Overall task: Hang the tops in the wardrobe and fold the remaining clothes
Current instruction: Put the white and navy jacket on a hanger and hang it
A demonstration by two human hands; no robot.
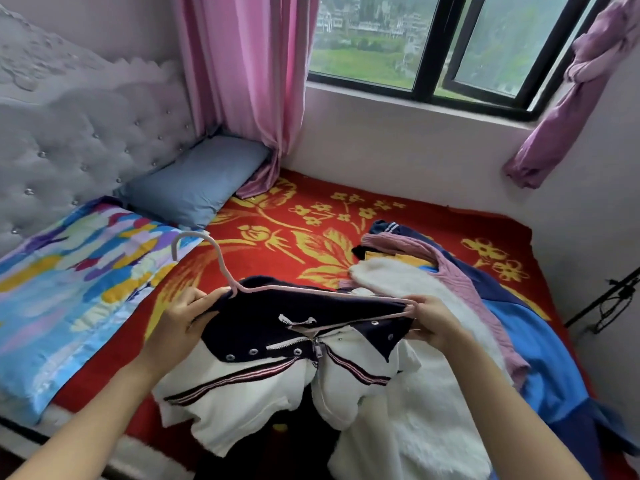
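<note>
We hold a navy-and-white zip top (249,327) on a pink hanger (222,262) over the bed.
Our left hand (185,318) grips the top's navy shoulder with the hanger's left end. Our right hand (431,320) pinches the right end against the collar edge, though we cannot tell if the wire sits inside the shoulder there. The top has a navy yoke with metal snaps, a white body with striped bands, a partly closed zip and a white neck label. It hangs above the near part of the red floral blanket (433,216), just left of a clothes pile (398,282).
</note>
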